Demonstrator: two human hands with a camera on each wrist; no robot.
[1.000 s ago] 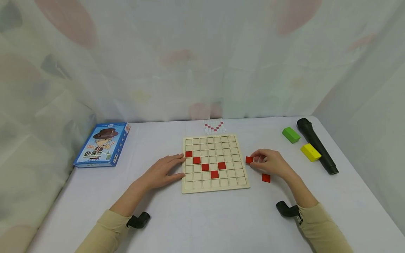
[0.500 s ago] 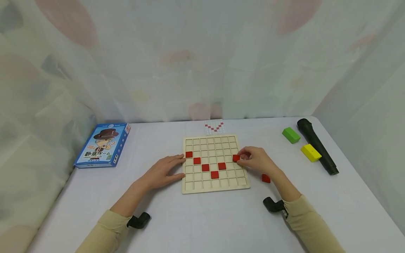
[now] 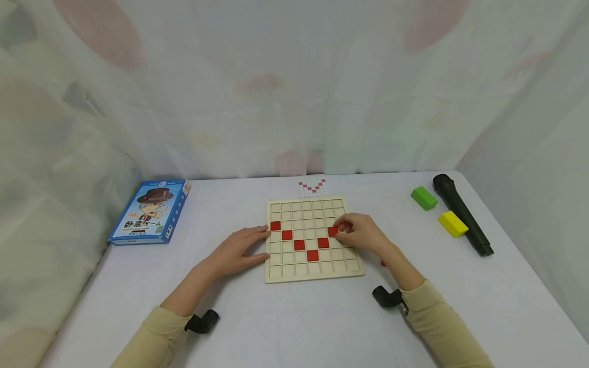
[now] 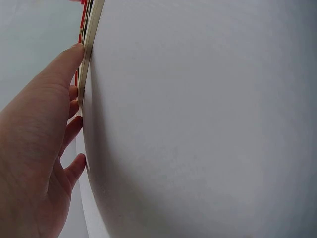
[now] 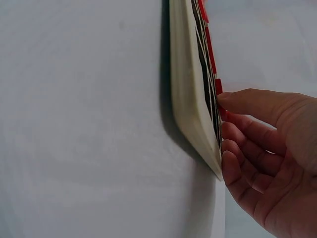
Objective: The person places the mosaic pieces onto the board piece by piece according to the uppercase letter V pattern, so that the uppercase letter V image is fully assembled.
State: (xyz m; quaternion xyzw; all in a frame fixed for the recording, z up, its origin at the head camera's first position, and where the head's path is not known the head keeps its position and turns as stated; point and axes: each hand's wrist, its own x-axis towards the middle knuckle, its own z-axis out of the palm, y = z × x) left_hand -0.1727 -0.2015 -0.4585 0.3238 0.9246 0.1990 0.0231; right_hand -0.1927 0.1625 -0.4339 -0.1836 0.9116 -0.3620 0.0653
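Note:
A cream grid board (image 3: 303, 276) lies flat in the middle of the table in the head view, with several red square tiles in its cells forming a V. My right hand (image 3: 361, 233) pinches a red tile (image 3: 332, 231) between thumb and index finger, over a cell on the board's right side. Straight fingers of my left hand (image 3: 233, 251) touch the board's left edge. Another red tile (image 3: 383, 263) lies on the table, mostly hidden behind the right wrist. A small pattern card (image 3: 313, 186) with a red V sits just behind the board.
At the far left lies a blue game box (image 3: 149, 211). Toward the right are a green block (image 3: 424, 198), a yellow block (image 3: 453, 224) and a black microphone (image 3: 462, 214). A pale curtain (image 3: 294, 102) hangs along the back of the table.
My right hand has carried the red tile leftward from the table beside the board onto the board's right part. The left hand stays at the board's edge.

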